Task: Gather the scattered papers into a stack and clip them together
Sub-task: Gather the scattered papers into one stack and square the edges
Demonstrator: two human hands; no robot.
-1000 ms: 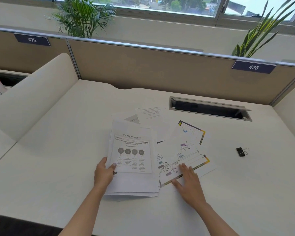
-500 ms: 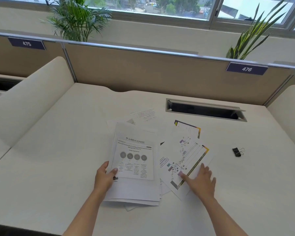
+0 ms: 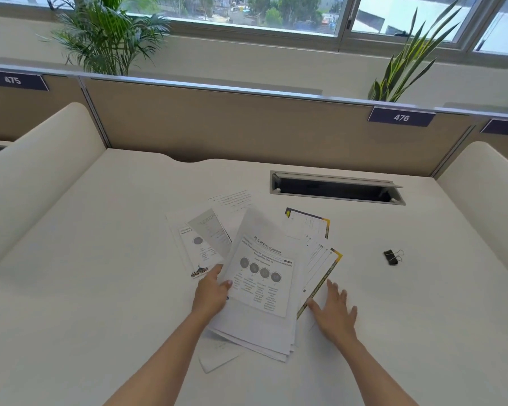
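Note:
A loose stack of white printed papers (image 3: 261,288) lies tilted at the middle of the white desk (image 3: 100,259). My left hand (image 3: 210,291) grips its left edge, thumb on the top sheet. A yellow-bordered sheet (image 3: 324,265) pokes out from under the stack on the right. My right hand (image 3: 333,312) lies flat with spread fingers against that sheet's lower edge. More sheets (image 3: 203,238) lie uncovered to the left and behind, and another bordered sheet (image 3: 308,224) sits further back. A black binder clip (image 3: 391,257) rests alone to the right.
An open cable slot (image 3: 335,189) is set into the desk behind the papers. Padded white dividers (image 3: 35,171) flank both sides, and a beige partition (image 3: 247,127) closes the back. A paper corner (image 3: 217,358) sticks out under the stack towards me.
My left hand swung the stack to the right over the coloured sheet, uncovering sheets on the left. My right hand slid down along the bordered sheet's edge.

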